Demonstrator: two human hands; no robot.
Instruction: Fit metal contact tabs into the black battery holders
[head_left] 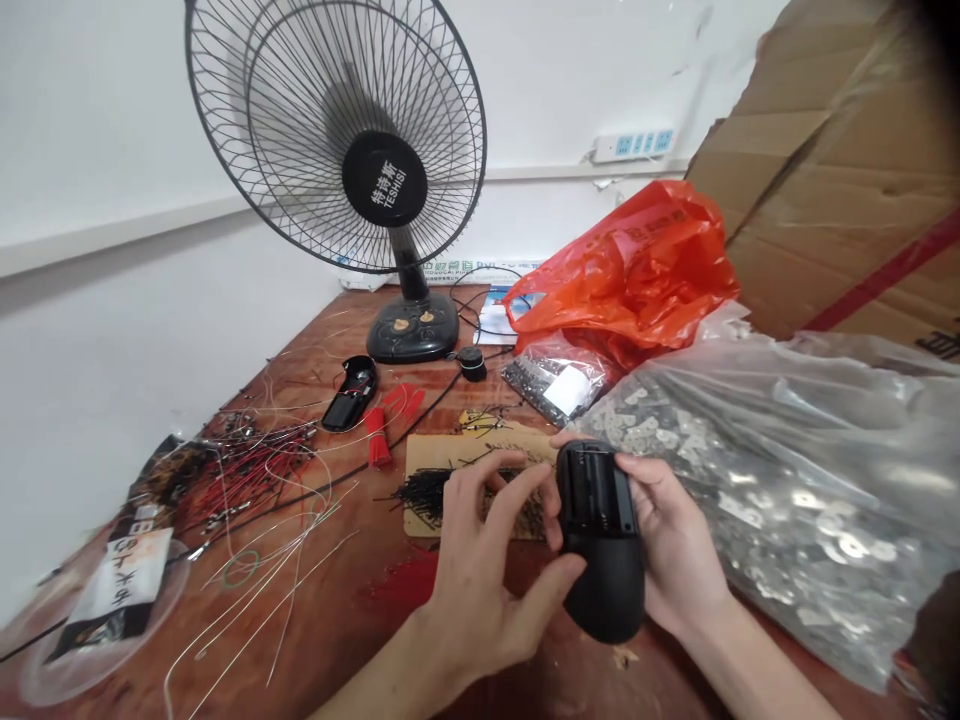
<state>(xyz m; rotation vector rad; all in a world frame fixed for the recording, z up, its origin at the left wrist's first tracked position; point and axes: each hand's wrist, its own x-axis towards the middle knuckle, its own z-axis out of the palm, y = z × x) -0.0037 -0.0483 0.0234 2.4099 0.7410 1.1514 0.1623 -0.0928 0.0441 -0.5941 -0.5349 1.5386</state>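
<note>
A black computer mouse (602, 590) with a rounded lower end and an uncovered, slotted upper part is held up over the table. My right hand (679, 545) grips it along its right side, thumb at the upper edge. Just left of the mouse is my left hand (491, 560), its fingers bent and spread, the thumb tip close to the mouse's side; nothing shows between the fingers. Behind the hands lies a tan board (442, 450) with short black wires (422, 495) on it. Farther back left rests a black shell (350, 393) with a red wire inside.
A black fan (412, 330) stands at the back. To the right are a clear bag of metal pieces (810, 530), a red plastic bag (637, 260) and a cardboard box (847, 180). Red wires (262, 465), red ties (377, 437) and a snack packet (124, 580) lie left.
</note>
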